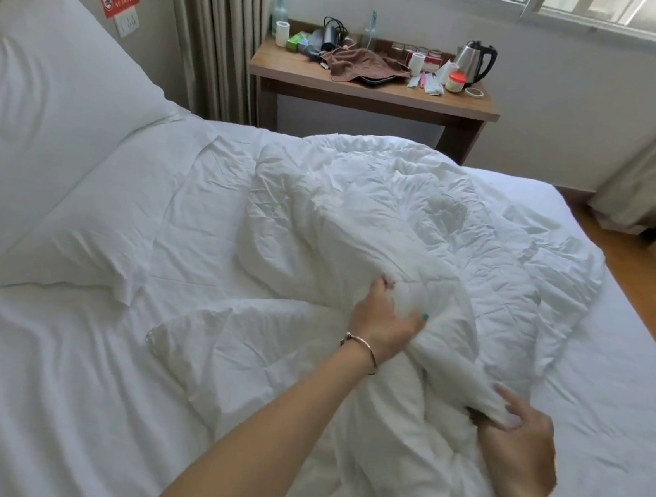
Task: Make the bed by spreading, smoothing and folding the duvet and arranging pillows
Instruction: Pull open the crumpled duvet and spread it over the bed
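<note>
Duvet [402,223]: bunched mid-bed beyond both grips, not yet spread. Left grip [381,318] clenched a fold; right grip [517,438] pinched its near edge, apparently to find a corner. Pillow [47,129] far left.

White quilted fabric duvet [394,223]: I see it crumpled in a heap mid-bed on the white sheeted bed [61,382], one ridge bunched and lifted. Plump white fabric pillow [43,129]: I see it at the head end, propped against the wall.
</note>
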The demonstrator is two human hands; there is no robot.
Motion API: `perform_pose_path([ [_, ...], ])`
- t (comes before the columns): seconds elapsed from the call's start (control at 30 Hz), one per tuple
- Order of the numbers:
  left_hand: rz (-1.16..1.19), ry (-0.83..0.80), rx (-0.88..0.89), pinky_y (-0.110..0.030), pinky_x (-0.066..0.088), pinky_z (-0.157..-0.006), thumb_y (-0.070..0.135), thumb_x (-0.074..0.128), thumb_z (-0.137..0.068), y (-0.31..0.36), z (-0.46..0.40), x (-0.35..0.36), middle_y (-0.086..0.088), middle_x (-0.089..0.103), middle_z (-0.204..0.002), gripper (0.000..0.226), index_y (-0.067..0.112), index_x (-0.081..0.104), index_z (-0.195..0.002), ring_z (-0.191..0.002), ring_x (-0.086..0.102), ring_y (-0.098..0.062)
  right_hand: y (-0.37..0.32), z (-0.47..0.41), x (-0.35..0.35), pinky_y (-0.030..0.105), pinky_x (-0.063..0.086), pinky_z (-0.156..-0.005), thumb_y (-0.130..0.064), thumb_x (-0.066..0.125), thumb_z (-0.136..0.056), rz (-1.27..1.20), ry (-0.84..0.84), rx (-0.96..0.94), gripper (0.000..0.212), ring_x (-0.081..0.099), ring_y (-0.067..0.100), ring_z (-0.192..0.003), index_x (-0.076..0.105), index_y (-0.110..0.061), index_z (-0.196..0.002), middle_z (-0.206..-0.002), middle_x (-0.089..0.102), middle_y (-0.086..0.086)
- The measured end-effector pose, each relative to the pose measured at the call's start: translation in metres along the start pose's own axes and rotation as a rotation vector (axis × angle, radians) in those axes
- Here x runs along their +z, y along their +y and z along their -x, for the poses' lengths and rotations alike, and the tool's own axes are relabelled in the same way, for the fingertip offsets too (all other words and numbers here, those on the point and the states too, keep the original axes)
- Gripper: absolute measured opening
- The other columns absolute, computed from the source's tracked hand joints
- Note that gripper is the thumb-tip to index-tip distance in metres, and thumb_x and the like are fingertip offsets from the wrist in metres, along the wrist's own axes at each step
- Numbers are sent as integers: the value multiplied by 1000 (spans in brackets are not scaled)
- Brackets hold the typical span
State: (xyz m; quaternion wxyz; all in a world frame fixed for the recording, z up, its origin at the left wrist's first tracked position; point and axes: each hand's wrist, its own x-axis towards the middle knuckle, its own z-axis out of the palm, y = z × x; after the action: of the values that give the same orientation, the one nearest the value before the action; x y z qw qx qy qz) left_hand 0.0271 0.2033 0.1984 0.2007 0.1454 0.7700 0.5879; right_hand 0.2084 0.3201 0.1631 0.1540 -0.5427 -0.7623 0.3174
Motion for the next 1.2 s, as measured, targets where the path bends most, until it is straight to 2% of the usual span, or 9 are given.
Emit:
perform_pose_path([
  [0.17, 205, -25, 216, -16, 42, -67, 30, 76, -80, 31, 4, -47, 13, 52, -63, 73, 25, 38, -143, -57, 46, -1, -39, 25, 9, 41, 45, -72, -16, 59, -84, 28, 211, -160, 38, 62, 40, -85, 54, -21, -122, -94, 68, 16],
  [0.23, 141, -272, 93, -11, 42, -85, 21, 66, -90, -1, 11, -55, 5, 65, -101, 84, 32, 10, -152, -91, 59, -1, -43, 35, 24, 41, 43, -90, -20, 57, -88, -61, -20, -51, 61, 57, 38, -110, 35, -20, -144, -123, 62, 16],
  [0.3, 85, -466, -41, -5, 29, -96, 11, 58, -92, -43, 30, -51, 5, 37, -145, 92, 29, -10, -151, -132, 36, -3, -42, 66, 48, 33, 31, -108, -32, 58, -91, -207, -218, -103, 78, 38, 30, -136, 13, -20, -154, -151, 37, 12],
  [0.4, 268, -557, -344, -26, 27, -103, 6, 42, -93, -85, 64, -47, 13, 30, -147, 81, 41, -3, -150, -133, 29, -6, -24, 113, 90, 31, 22, -114, -65, 65, -70, -33, -447, -405, 107, 9, 18, -147, 5, -32, -153, -160, 6, -2],
  [0.5, 440, -484, -466, -52, 21, -107, 3, 35, -93, -108, 82, -57, 11, 35, -147, 80, 54, 4, -146, -129, 37, -13, 3, 124, 116, 41, 34, -107, -59, 74, -64, 337, -514, -424, 120, 8, 26, -141, -11, -45, -148, -157, -13, 4],
  [0.67, -3, -245, -244, -29, 49, -92, 2, 50, -87, -145, 102, -82, 3, 35, -151, 94, 60, -4, -139, -117, 50, -9, 10, 94, 119, 25, 41, -102, -18, 63, -80, 220, -732, -548, 79, 44, 19, -133, 28, -50, -144, -151, 37, -1],
  [0.8, -458, -276, -461, -51, 6, -117, 87, 36, -60, -170, 118, -92, 5, 25, -156, 95, 50, 16, -145, -148, 6, -25, 1, 77, 91, 18, 49, -88, -8, 65, -61, -216, -841, -415, 61, 60, 1, -110, 67, -50, -105, -115, 67, -19],
  [1.0, -62, -477, -394, -20, 51, -86, 73, 65, -56, -163, 154, -123, 14, 69, -100, 58, 36, 66, -100, -95, 65, -7, 22, 98, 87, 32, 56, -87, 12, 72, -68, -581, -718, -131, 61, 65, 19, -108, 70, -31, -111, -115, 70, 0],
  [1.2, 221, -29, -301, -28, 55, -84, 23, 77, -77, -147, 229, -168, -1, 70, -97, 30, 16, 66, -104, -91, 67, -21, 2, 242, 100, 28, 45, -88, -34, 70, -84, -242, -140, -427, 41, 50, 15, -103, 60, -24, -123, -115, 46, 2],
])
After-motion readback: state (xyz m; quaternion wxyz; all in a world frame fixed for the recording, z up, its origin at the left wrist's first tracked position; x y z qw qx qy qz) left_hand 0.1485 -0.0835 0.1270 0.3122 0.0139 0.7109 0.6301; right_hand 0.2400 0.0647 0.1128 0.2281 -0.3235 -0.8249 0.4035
